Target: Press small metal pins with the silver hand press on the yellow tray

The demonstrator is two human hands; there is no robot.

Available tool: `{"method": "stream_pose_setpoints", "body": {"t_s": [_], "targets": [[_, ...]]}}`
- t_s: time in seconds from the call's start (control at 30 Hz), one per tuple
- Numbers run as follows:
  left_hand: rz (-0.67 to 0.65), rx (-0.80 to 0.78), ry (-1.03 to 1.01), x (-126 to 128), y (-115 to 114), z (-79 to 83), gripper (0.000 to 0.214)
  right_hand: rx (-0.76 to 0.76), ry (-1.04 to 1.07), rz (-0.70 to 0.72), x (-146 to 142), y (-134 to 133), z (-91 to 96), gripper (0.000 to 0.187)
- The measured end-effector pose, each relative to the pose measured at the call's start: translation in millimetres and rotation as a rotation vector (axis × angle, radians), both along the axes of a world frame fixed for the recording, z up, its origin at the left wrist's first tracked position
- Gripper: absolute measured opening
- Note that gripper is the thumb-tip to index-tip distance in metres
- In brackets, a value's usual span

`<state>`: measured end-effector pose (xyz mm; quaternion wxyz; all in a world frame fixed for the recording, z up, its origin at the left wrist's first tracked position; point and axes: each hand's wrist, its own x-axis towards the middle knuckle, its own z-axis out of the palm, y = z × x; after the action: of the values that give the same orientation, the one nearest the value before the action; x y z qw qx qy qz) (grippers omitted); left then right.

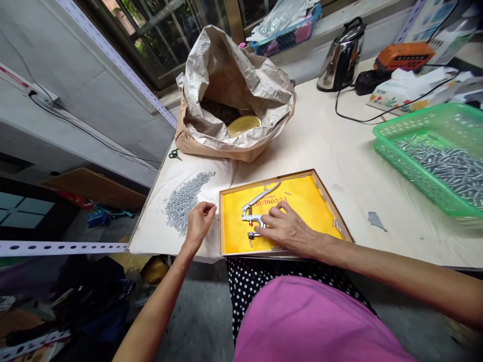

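My left hand (201,219) is closed in a pinch beside a heap of small grey metal pins (183,200) on the table. Whatever is between its fingertips is too small to make out. My right hand (289,229) reaches over silver hand pliers (247,217), its fingers bent but apart near the jaw. The pliers lie on a yellow sheet (305,201) in a shallow cardboard tray (222,221), with their upper handle raised away from the body. Part of the lower handle is hidden under my right hand. A few loose pins lie along the tray's edges.
A large woven sack (222,146) with a yellow dish (244,124) inside stands behind the tray. Green-handled scissors (175,155) lie at its left. A green basket (418,171) of metal pins sits at the right, with a kettle (341,58) and black cord (362,120) behind.
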<state>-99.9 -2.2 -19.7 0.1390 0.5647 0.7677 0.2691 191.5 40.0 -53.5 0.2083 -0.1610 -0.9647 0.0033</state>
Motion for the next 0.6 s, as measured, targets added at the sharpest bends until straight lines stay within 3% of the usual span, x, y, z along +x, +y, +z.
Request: {"method": "stream_pose_setpoints", "body": {"t_s": [0.13, 0.3, 0.47, 0.6], "targets": [[0.030, -0.064, -0.366, 26.3, -3.2, 1.6, 0.032, 0.000, -0.040, 0.305, -24.4, -3.7, 1.0, 0.013], [0.067, -0.137, -0.678, 60.0, -18.3, 3.9, 0.041, 0.027, -0.077, 0.388, -43.7, -1.6, -1.2, 0.015], [0.166, -0.151, -0.863, 74.1, -25.3, -0.2, 0.046, -0.071, -0.078, 0.261, -13.1, 3.6, 15.1, 0.020], [0.182, -0.186, -0.865, 76.0, -23.4, -7.3, 0.044, -0.152, -0.180, -0.083, 35.0, 20.9, 21.3, 0.019]]}}
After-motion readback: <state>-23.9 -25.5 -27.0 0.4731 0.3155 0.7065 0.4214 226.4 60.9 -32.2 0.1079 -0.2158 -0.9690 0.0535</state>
